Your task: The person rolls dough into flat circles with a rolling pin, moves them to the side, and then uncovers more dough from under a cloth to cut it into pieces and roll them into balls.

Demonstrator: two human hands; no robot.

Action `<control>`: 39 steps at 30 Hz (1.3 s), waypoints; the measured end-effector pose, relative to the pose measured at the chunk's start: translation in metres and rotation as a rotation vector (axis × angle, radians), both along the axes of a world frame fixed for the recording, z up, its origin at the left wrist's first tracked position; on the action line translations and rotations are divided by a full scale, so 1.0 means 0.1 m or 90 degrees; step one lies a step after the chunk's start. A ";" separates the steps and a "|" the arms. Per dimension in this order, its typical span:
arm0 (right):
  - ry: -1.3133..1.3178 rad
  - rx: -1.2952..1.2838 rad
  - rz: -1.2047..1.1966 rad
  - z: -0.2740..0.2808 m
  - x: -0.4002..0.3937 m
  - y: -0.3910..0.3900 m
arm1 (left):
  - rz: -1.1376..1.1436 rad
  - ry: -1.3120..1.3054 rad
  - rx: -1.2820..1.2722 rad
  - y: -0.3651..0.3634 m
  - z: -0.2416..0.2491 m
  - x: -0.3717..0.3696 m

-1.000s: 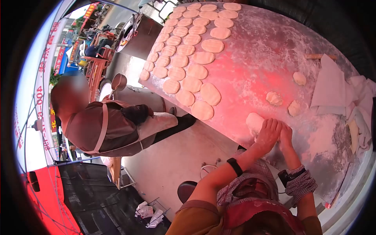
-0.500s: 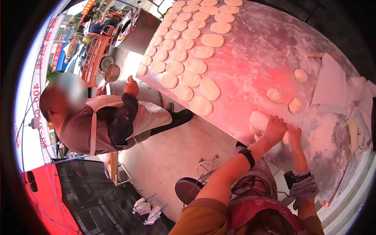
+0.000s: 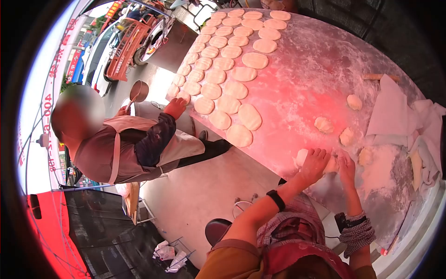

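Observation:
A thick length of pale dough lies near the table's front edge. My left hand is wrapped over it, fingers pressed together on top. Beside it on the right, my right hand is closed against the dough's right end. Part of the dough is hidden under both hands. Just behind and to the right lie small dough lumps, one by my right hand, others further back.
Rows of flat oval dough pieces cover the far left of the floured table. A co-worker stands left, one hand at the table's edge. A rolling pin and white cloths lie right.
The co-worker's hand has reached down to the dough pieces at the table edge. My hands have moved slightly apart, and a small lump now shows beside my right hand. The view has shifted slightly.

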State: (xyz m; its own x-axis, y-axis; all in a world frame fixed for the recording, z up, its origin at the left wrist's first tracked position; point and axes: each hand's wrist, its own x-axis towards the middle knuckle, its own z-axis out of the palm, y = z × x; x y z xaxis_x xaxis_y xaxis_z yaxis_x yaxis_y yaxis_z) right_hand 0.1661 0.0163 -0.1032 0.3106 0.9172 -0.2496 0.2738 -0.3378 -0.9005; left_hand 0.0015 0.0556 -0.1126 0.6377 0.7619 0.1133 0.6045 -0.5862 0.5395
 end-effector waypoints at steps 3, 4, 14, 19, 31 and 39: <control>0.437 -0.328 -0.264 -0.02 -0.27 0.08 | 0.002 -0.038 0.015 -0.06 0.12 0.06; 0.436 -0.332 -0.264 -0.08 -0.30 0.05 | 0.018 -0.048 0.033 -0.08 0.16 0.05; -0.012 -0.104 -0.122 -0.24 -0.27 -0.04 | 0.004 0.171 0.134 -0.22 -0.09 0.23; -0.003 -0.143 -0.077 -0.19 -0.08 -0.07 | 0.057 0.095 0.080 -0.18 -0.26 0.25; -0.262 0.204 0.167 0.31 -0.45 0.37 | 0.018 0.097 0.064 -0.16 -0.11 -0.15; 0.271 -0.201 -0.168 -0.20 -0.36 -0.03 | 0.083 -0.027 0.047 -0.24 0.20 0.08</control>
State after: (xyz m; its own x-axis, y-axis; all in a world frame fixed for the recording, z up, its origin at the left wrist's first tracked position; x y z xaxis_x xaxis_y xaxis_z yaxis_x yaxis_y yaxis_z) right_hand 0.1299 0.0134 -0.1236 0.3308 0.6833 -0.6509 -0.2200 -0.6149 -0.7573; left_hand 0.0091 0.0314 -0.0928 0.5271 0.8267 0.1971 0.6562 -0.5432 0.5237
